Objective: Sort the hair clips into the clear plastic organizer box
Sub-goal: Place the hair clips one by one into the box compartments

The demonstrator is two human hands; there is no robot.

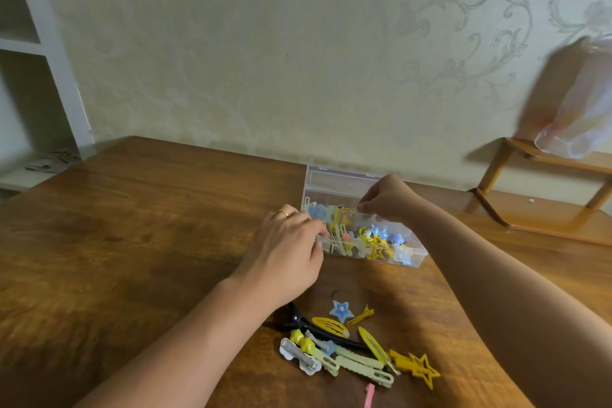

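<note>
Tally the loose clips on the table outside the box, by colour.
Yellow clips: 5
Pale green clips: 2
Blue clips: 2
Black clip: 1
White clip: 1
Pink clip: 1
Total: 12, approximate because they overlap.

Yellow, blue and pale-green hair clips (357,346) on brown wood-grain table (132,242).

The single view comes from a wide-angle camera worn on the person's head, looking forward and steeply down across the wooden desk (139,242) toward its far edge, where the patterned wall (265,43) rises. It sits close above the near edge: both forearms enter from the bottom of the frame and stretch away from the lens. Straight lines bow toward the frame's sides, as on the white shelving (36,53) at left. No second view shares the scene.
</note>
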